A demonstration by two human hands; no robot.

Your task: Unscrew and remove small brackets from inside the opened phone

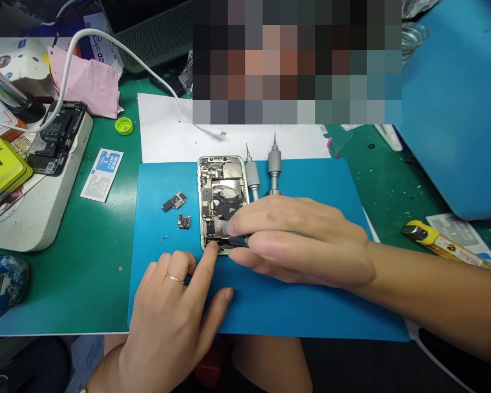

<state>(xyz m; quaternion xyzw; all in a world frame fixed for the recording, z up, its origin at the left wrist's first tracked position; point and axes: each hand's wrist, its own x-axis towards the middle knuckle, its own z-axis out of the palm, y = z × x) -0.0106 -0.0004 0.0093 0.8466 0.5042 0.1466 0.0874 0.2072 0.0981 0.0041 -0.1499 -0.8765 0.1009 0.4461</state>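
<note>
An opened phone with its inner boards showing lies upright on a blue mat. My left hand, a ring on one finger, rests its index fingertip on the phone's lower left edge; the thumb is apart and nothing is held. Over the phone's lower right, my right hand pinches a thin dark tool, its tip inside the phone's bottom end. Left of the phone lie a metal bracket, a small board piece and tiny screws. Two grey screwdrivers lie at its right.
White paper lies behind the mat, a white cable arching over it. At left are a white box, another phone, a yellow battery box and a green cap. A yellow cutter lies right.
</note>
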